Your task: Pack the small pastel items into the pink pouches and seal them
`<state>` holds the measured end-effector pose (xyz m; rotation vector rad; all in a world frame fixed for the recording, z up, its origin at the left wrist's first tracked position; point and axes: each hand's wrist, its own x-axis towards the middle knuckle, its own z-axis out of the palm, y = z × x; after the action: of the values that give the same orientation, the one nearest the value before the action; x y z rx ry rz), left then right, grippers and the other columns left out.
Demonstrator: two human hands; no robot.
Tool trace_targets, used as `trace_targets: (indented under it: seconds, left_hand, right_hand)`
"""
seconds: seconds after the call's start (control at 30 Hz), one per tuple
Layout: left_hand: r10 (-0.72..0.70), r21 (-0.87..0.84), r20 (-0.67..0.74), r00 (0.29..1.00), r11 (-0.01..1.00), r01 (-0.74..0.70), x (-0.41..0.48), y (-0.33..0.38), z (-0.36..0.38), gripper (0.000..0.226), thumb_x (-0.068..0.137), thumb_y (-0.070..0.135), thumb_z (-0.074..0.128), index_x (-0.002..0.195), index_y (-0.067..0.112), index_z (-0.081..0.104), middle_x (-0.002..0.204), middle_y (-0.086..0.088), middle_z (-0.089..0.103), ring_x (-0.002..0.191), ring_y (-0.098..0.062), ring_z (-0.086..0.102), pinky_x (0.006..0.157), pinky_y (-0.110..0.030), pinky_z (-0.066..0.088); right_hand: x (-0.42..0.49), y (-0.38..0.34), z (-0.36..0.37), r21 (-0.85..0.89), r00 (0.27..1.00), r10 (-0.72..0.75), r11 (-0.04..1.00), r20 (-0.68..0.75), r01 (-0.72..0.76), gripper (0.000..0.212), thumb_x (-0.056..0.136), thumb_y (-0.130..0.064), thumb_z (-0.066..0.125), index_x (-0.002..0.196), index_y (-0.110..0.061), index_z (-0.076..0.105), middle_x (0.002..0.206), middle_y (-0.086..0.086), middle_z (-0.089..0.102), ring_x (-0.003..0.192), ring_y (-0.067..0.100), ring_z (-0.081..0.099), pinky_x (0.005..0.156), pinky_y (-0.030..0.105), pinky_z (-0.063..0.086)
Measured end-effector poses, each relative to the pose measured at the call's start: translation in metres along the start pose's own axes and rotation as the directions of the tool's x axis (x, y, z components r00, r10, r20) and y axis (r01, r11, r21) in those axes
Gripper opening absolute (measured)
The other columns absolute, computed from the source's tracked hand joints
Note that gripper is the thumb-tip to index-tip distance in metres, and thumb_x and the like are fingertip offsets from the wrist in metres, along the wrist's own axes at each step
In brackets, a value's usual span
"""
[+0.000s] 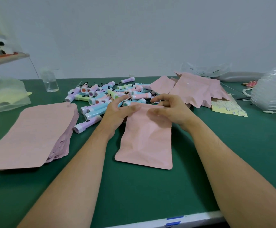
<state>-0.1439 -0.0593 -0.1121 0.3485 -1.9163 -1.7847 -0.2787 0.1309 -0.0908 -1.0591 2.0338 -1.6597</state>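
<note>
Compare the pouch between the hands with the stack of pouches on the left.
The held pouch is a single one; the stack is many pouches layered together. The held pouch looks puffed and creased, while the stack's top pouch lies flat. The left hand and right hand pinch the held pouch's top edge; nothing touches the stack. Both are the same pink.
</note>
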Motion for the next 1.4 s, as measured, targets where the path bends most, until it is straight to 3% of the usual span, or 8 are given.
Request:
trace_targets:
  seconds: [0.13, 0.33, 0.53, 0.7, 0.83, 0.93, 1.3, 1.4]
  left_hand:
    - [-0.006, 0.055, 0.064, 0.998, 0.998, 0.002, -0.004, 0.0, 0.004, 0.064, 0.075, 0.037, 0.095, 0.132, 0.032, 0.067, 0.097, -0.007, 0.082, 0.092, -0.021, 0.08, 0.079, -0.036, 0.062]
    - [-0.034, 0.054, 0.043, 0.998, 0.998, 0.032, -0.002, -0.003, 0.003, 0.057, 0.083, 0.03, 0.09, 0.131, 0.038, 0.059, 0.095, -0.004, 0.082, 0.09, -0.021, 0.079, 0.073, -0.037, 0.063]
    - [-0.045, 0.052, -0.058, 0.997, 0.998, 0.048, 0.0, -0.005, 0.002, 0.059, 0.085, 0.031, 0.089, 0.131, 0.039, 0.053, 0.102, -0.009, 0.076, 0.092, -0.026, 0.076, 0.08, -0.042, 0.061]
    - [-0.045, 0.001, -0.001, 0.999, 0.999, 0.045, -0.001, 0.0, 0.003, 0.056, 0.077, 0.035, 0.092, 0.126, 0.037, 0.064, 0.11, -0.007, 0.076, 0.089, -0.019, 0.079, 0.072, -0.031, 0.06]
    - [-0.014, 0.082, 0.049, 0.999, 0.997, 0.01, -0.003, 0.002, 0.005, 0.054, 0.063, 0.049, 0.094, 0.113, 0.04, 0.076, 0.132, 0.0, 0.069, 0.113, -0.021, 0.072, 0.099, -0.04, 0.059]
    - [-0.004, 0.064, 0.039, 0.999, 0.998, 0.001, -0.003, 0.001, 0.005, 0.054, 0.064, 0.044, 0.095, 0.114, 0.038, 0.075, 0.137, 0.004, 0.064, 0.12, -0.021, 0.068, 0.104, -0.045, 0.057]
    - [0.024, 0.078, -0.087, 0.996, 0.997, -0.017, 0.001, -0.002, 0.011, 0.063, 0.073, 0.039, 0.097, 0.126, 0.043, 0.064, 0.144, 0.005, 0.056, 0.134, -0.024, 0.055, 0.109, -0.047, 0.052]
    - [-0.014, 0.0, -0.083, 0.996, 1.0, 0.014, 0.003, 0.0, 0.02, 0.056, 0.074, 0.044, 0.095, 0.124, 0.036, 0.07, 0.13, 0.002, 0.07, 0.118, -0.023, 0.069, 0.093, -0.038, 0.061]
  right_hand:
    - [0.001, -0.002, 0.004, -0.007, 0.999, -0.032, 0.999, 0.005, 0.032, 0.036, 0.076, -0.021, 0.091, 0.105, -0.025, 0.071, 0.072, -0.005, 0.07, 0.07, 0.014, 0.068, 0.063, 0.024, 0.053]
    - [0.002, -0.001, 0.01, -0.009, 0.999, -0.039, 0.999, 0.02, 0.039, 0.036, 0.079, -0.02, 0.09, 0.109, -0.021, 0.069, 0.077, 0.0, 0.074, 0.073, 0.014, 0.069, 0.069, 0.029, 0.054]
    - [-0.001, 0.004, 0.005, -0.026, 0.992, 0.071, 0.997, 0.102, -0.069, 0.036, 0.078, -0.039, 0.09, 0.096, -0.01, 0.077, 0.093, 0.008, 0.079, 0.08, 0.02, 0.075, 0.068, 0.029, 0.058]
    - [-0.005, 0.008, -0.002, 0.011, 0.992, 0.063, 0.998, 0.113, -0.065, 0.038, 0.082, -0.033, 0.088, 0.095, 0.001, 0.077, 0.095, 0.013, 0.079, 0.082, 0.023, 0.076, 0.071, 0.027, 0.057]
    - [-0.006, 0.006, 0.0, -0.036, 0.989, 0.044, 0.999, 0.144, -0.039, 0.04, 0.084, -0.036, 0.086, 0.095, 0.001, 0.076, 0.096, 0.016, 0.078, 0.078, 0.018, 0.072, 0.068, 0.022, 0.055]
    - [-0.005, 0.004, 0.0, -0.018, 0.987, 0.027, 1.0, 0.156, -0.025, 0.032, 0.087, -0.037, 0.082, 0.096, -0.007, 0.079, 0.099, 0.022, 0.075, 0.082, 0.024, 0.072, 0.076, 0.035, 0.057]
    - [0.001, 0.009, -0.001, -0.144, 0.997, -0.053, 0.988, 0.055, 0.06, 0.041, 0.085, -0.043, 0.081, 0.066, -0.016, 0.057, 0.062, -0.004, 0.046, 0.06, 0.012, 0.048, 0.057, 0.024, 0.038]
    - [0.0, 0.01, -0.009, -0.133, 0.997, -0.078, 0.988, 0.019, 0.08, 0.052, 0.087, -0.039, 0.081, 0.062, -0.01, 0.045, 0.061, -0.003, 0.04, 0.057, 0.011, 0.042, 0.054, 0.018, 0.035]
